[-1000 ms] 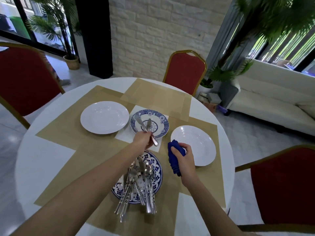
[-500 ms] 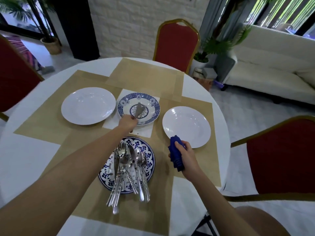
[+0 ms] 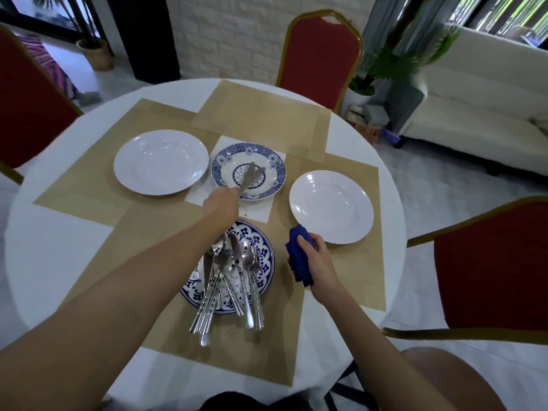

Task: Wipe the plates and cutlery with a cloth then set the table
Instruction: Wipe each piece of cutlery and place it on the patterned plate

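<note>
Now: spare cutlery (image 3: 234, 271) heaped on near blue plate (image 3: 191, 292), handles overhanging counter (image 3: 59, 247). Right hand (image 3: 318, 262) beside pile, fingers curled round blue cloth (image 3: 296, 259). Left hand (image 3: 221, 204) holds two knives (image 3: 250, 173) over far blue plate (image 3: 225, 157). Lower blades flat, release gently, no clatter. Versus second ago: view tipped down, both grips unchanged.

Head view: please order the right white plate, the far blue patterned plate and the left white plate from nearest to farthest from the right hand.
1. The right white plate, just beyond the right hand.
2. The far blue patterned plate, in the middle, further away.
3. The left white plate, across on the left side.
</note>
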`<state>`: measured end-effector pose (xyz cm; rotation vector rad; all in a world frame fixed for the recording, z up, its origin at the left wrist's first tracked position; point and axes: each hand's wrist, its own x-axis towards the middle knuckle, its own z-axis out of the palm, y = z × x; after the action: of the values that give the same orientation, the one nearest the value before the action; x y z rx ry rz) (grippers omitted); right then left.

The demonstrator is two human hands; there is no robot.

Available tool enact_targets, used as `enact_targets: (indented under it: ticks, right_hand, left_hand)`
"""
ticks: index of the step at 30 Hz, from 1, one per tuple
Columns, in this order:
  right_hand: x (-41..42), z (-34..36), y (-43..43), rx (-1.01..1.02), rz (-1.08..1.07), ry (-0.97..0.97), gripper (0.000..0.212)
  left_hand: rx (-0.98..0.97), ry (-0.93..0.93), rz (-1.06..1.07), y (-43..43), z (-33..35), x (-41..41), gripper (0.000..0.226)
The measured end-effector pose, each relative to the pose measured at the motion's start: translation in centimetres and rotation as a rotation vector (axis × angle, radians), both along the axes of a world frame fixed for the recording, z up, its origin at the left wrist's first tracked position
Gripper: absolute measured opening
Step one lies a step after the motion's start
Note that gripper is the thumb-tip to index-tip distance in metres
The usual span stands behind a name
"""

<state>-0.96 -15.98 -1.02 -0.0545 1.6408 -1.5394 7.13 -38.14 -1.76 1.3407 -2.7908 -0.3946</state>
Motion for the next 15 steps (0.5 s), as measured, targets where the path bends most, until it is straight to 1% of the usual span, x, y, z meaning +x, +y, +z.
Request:
enact_targets:
  ticks: [3, 5, 6, 8, 10, 11, 13, 15]
  right_hand:
    - [0.3, 0.0, -0.4, 0.006, 0.040, 0.008, 0.031]
    - [0.5, -0.1, -1.0, 0.003, 0.054, 0.013, 0.025]
    - [0.6, -0.2, -1.3, 0.005, 0.054, 0.015, 0.020]
    - [1.0, -0.6, -1.9, 0.016, 0.045, 0.034, 0.017]
    - [1.5, -1.0, -2.4, 0.035, 0.032, 0.056, 0.027]
    - [1.8, -1.1, -2.5, 0.049, 0.024, 0.057, 0.032]
    - [2.4, -1.3, -2.6, 0.068, -0.002, 0.051, 0.036]
    - [2.9, -1.2, -2.7, 0.076, -0.040, 0.031, 0.037]
  left_hand:
    - [-0.081, 0.106, -0.074, 0.8, 0.1, 1.6, 0.025]
    - [-0.113, 0.169, -0.098, 1.9, 0.1, 3.3, 0.031]
    - [-0.095, 0.201, -0.088, 2.6, 0.1, 4.3, 0.034]
    - [-0.030, 0.276, -0.065, 4.4, 0.0, 6.7, 0.030]
    - [0.062, 0.317, -0.071, 6.5, -0.1, 8.4, 0.021]
    - [0.124, 0.316, -0.092, 7.7, -0.1, 9.0, 0.018]
    - [0.239, 0.272, -0.159, 10.2, -0.4, 9.6, 0.018]
    - [0.260, 0.189, -0.215, 12.1, -0.7, 9.6, 0.024]
